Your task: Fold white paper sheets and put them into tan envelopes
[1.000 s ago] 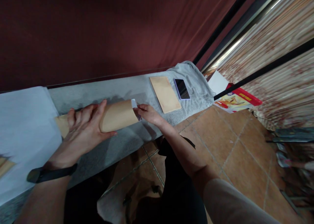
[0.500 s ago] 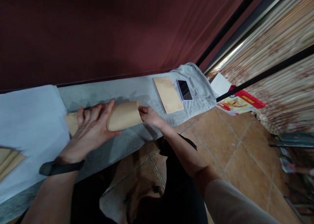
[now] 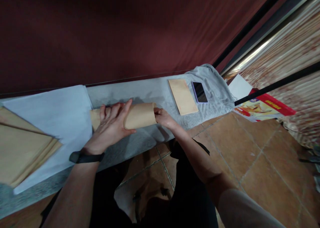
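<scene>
A brown paper envelope [image 3: 141,116] lies across the grey cloth, its middle bulging upward. Spread over its left part, my left hand [image 3: 113,121] grips it with the thumb along the near edge. At the right end, the fingers of my right hand [image 3: 163,116] are closed at the envelope's edge, the tips partly hidden by the paper. Another flat brown envelope [image 3: 183,97] rests to the right of my hands, and a phone in a purple case [image 3: 200,92] is beyond it.
A stack of brown envelopes [image 3: 25,144] sits on white paper [image 3: 67,105] at the left. Grey cloth [image 3: 150,85] covers the narrow bench against a dark red wall. A red and yellow box [image 3: 265,106] and black bars stand at the right, above the tiled floor.
The view has turned left, so everything appears further right and more of the envelope stack shows. Both hands keep nearly the same hold on the envelope.
</scene>
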A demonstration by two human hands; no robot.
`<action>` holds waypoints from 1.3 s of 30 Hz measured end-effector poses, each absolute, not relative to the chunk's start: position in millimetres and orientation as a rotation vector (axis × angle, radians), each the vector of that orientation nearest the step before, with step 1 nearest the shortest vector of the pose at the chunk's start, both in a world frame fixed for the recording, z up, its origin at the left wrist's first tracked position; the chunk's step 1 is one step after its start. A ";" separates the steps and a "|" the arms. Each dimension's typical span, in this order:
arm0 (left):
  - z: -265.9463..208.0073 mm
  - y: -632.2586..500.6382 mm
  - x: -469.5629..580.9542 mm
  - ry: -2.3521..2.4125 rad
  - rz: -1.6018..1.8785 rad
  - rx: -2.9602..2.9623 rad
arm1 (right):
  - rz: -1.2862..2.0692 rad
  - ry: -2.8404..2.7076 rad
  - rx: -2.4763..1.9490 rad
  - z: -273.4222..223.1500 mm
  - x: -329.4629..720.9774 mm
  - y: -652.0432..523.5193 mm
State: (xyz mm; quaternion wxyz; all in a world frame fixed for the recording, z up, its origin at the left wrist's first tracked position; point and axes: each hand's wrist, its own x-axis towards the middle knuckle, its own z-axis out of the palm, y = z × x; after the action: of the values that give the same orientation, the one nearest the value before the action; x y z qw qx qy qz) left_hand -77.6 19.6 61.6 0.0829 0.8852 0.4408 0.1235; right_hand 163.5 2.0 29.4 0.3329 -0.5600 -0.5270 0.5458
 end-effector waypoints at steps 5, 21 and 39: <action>63.2 18.0 -79.0 1.292 0.420 2.662 | 1.434 -1.320 -1.404 28.1 164.4 1.4; 61.2 28.7 -92.6 1.311 0.434 2.605 | 0.957 -1.460 -1.558 33.4 152.3 -1.4; 51.9 35.0 -98.8 1.278 0.556 2.622 | 0.838 -1.390 -1.618 47.8 150.3 -13.4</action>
State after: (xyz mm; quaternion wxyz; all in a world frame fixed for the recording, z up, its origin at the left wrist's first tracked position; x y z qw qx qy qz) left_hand -98.8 35.0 51.9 0.0859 0.8798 0.4287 0.1864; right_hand 150.3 -13.4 47.8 0.4123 -0.6432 -0.5525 0.3332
